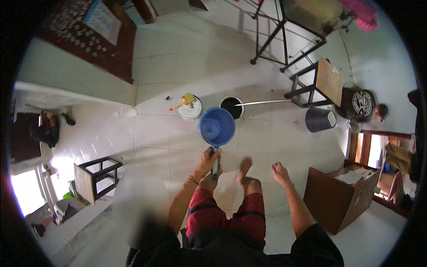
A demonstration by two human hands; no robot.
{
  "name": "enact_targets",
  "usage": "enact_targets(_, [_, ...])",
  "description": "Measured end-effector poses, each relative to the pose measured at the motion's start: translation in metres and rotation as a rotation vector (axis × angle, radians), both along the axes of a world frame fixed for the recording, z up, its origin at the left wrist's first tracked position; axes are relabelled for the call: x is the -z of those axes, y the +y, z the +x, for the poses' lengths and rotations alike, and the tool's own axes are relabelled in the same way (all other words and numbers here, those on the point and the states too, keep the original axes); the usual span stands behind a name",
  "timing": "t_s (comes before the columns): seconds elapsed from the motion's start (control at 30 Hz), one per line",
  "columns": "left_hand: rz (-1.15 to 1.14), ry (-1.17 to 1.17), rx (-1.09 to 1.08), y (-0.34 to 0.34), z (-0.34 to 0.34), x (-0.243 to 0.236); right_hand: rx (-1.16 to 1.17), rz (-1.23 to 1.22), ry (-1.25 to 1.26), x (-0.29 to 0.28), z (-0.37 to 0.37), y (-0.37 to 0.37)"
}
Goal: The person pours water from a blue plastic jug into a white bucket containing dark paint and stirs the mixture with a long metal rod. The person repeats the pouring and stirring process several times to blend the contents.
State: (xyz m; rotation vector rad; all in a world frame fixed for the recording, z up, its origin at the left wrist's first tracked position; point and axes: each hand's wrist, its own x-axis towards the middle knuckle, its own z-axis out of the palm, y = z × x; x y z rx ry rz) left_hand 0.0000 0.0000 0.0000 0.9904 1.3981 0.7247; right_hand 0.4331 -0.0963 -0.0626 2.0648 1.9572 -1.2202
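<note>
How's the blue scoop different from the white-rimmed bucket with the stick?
The blue scoop is in the left hand; the white-rimmed bucket stands on the floor. The scoop is blue inside; the bucket looks dark inside and has a long stick reaching into it. Both have round, open tops.

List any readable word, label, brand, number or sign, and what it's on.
None reads clearly.
Black cloth shirt, round white print: too small.
Pale rectangular sheet on brown wooden board: too blurred.
White paper on brown wooden cabinet: too small.
Round blue plastic dipper: no text visible.
</note>
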Motion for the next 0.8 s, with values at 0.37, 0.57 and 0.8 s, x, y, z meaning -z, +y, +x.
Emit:
enact_targets(0.37, [-0.246,0.000,-0.011,0.148,0.033,0.171,0.778,-0.053,0.470,0.268,-0.048,0.300])
enact_targets(0.57, [-0.180,0.097,0.062,0.185,0.043,0.240,0.711,0.535,0.702,0.333,-0.084,0.379])
enact_targets(0.8, [-0.117,0.216,0.074,0.190,0.039,0.272,0.145,0.809,0.765,0.327,-0.102,0.436])
